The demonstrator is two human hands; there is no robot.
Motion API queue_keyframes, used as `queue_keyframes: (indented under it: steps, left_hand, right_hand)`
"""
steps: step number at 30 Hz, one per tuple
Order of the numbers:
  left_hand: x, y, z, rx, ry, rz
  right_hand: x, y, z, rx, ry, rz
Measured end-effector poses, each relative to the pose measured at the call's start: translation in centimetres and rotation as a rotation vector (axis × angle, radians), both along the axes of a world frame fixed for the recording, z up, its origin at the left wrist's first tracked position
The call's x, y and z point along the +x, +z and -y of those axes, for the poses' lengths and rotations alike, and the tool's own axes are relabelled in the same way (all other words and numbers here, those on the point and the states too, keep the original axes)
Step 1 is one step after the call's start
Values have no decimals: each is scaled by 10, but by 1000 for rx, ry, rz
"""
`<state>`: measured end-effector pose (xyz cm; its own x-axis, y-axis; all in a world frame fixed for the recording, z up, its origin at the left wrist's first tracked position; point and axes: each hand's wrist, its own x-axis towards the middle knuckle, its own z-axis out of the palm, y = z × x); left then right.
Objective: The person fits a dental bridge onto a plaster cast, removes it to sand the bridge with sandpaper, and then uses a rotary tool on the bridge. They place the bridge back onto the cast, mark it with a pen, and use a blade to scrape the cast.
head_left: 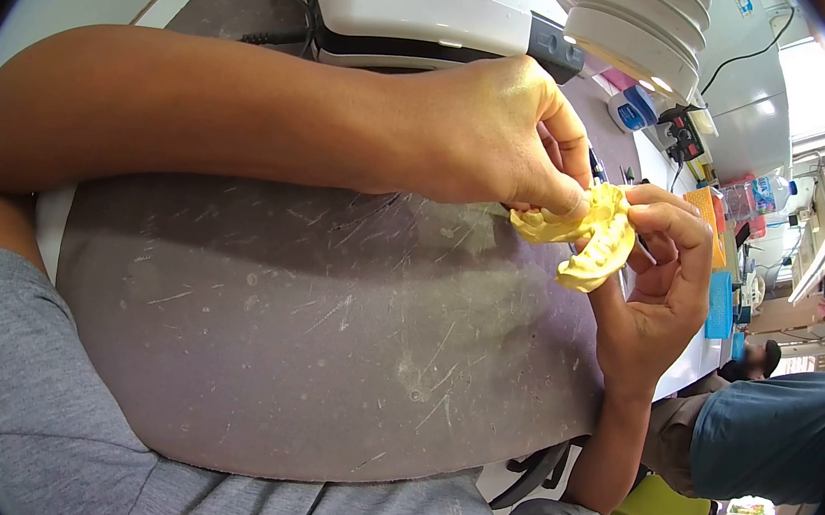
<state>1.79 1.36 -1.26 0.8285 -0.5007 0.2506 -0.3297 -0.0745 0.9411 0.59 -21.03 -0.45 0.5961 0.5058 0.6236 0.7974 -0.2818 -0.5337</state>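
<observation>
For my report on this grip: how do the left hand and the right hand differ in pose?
The left hand shows its back to the camera; the right hand shows its palm side. The left hand comes in from the left, above the grey mat; the right hand comes up from below, past the mat's edge. Both pinch the yellow dental casts.

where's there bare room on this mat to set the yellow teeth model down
Bare: the whole middle of the scratched grey mat, between the left hand and its forearm, the grey shirt and the right hand. Crowded: the far edge, under the white machine and stacked discs, and around the yellow cast both hands grip.
</observation>
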Motion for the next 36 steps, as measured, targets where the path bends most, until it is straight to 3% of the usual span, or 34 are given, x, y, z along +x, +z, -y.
queue_keyframes:
  steps: [30, 36]
  left_hand:
    - [4, -3, 0, 55, 7, 61]
    - [8, 1, -7, 26, -76, 0]
  right_hand:
    - [1, -2, 1, -30, 29, 30]
    - [1, -1, 0, -33, 15, 18]
